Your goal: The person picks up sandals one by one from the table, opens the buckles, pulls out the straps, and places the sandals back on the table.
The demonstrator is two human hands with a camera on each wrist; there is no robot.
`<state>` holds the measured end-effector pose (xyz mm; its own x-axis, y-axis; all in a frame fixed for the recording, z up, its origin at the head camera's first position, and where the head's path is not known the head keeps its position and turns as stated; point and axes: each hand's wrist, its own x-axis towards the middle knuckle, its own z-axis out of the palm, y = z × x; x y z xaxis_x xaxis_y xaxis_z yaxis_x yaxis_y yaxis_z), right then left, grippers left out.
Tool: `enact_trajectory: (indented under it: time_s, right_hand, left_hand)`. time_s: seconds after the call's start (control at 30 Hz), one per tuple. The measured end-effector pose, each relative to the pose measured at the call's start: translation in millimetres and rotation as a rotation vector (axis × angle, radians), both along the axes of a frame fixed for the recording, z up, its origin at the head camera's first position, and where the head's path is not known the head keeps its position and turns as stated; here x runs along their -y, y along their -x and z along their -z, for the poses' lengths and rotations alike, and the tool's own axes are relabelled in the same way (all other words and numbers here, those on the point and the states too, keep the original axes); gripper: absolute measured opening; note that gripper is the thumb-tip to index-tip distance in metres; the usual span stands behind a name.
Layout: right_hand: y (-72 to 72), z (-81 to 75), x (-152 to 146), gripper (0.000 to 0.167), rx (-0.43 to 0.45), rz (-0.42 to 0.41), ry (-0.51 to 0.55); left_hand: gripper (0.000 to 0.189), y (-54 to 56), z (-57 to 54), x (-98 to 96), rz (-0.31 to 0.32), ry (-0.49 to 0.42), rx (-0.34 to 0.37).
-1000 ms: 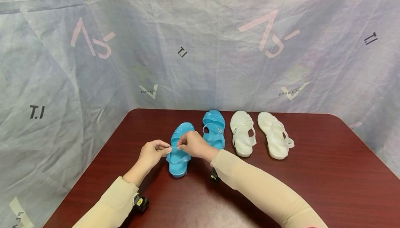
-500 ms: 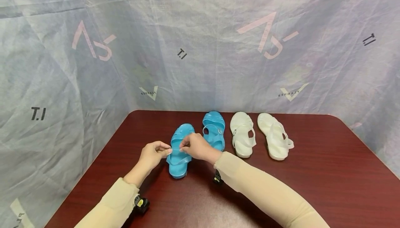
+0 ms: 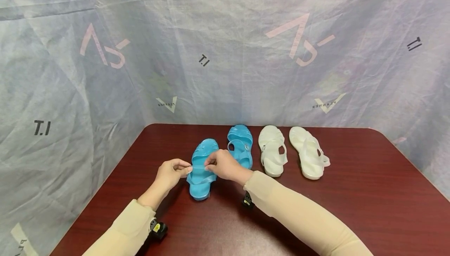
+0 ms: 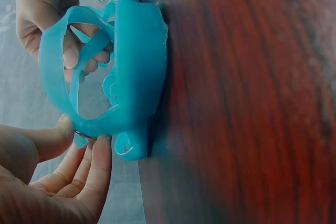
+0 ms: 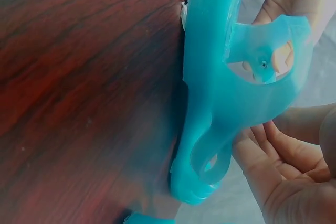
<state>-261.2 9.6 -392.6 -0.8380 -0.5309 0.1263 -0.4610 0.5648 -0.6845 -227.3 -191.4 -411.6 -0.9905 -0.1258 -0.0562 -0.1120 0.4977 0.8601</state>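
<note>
A blue jelly sandal (image 3: 199, 191) stands sole down on the table, toe pointing away, with both hands at its ankle strap (image 3: 199, 168). On its left side my left hand (image 3: 170, 174) pinches the strap between thumb and fingers. In the left wrist view, these fingertips are at the small metal buckle (image 4: 85, 136). My right hand (image 3: 226, 167) pinches the strap farther right, and the band stretches between both hands across the sandal. Close up in the right wrist view, the sandal's heel strap (image 5: 262, 98) partly hides the right fingertips.
Right of the worked sandal lies a second blue sandal (image 3: 240, 152), partly behind the right hand. Two white sandals (image 3: 273, 166) (image 3: 312, 170) follow in the row. The dark red table (image 3: 372, 193) ends at a grey cloth backdrop (image 3: 225, 92).
My right hand has shifted slightly right and toward the person, and more of the strap shows between the hands. The left hand keeps its place; the sandal stays put.
</note>
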Motion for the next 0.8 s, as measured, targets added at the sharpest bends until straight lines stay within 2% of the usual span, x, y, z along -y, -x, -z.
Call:
enact_trajectory:
  time_s: [0.57,0.63,0.8]
  right_hand:
    - [-1.0,2.6,-9.4,0.011,-0.031,0.001,0.022]
    - [-1.2,3.0,-10.8,0.010,-0.045,0.001,0.017]
    - [-1.8,5.3,-18.4,0.009,-0.054,0.050,-0.007]
  left_hand:
    - [0.016,-1.6,-0.8,-1.9,-0.006,0.032,-0.006]
    - [0.016,-1.8,-0.8,-1.5,-0.006,0.020,-0.008]
    - [0.019,-2.8,1.6,3.7,-0.028,-0.094,0.006]
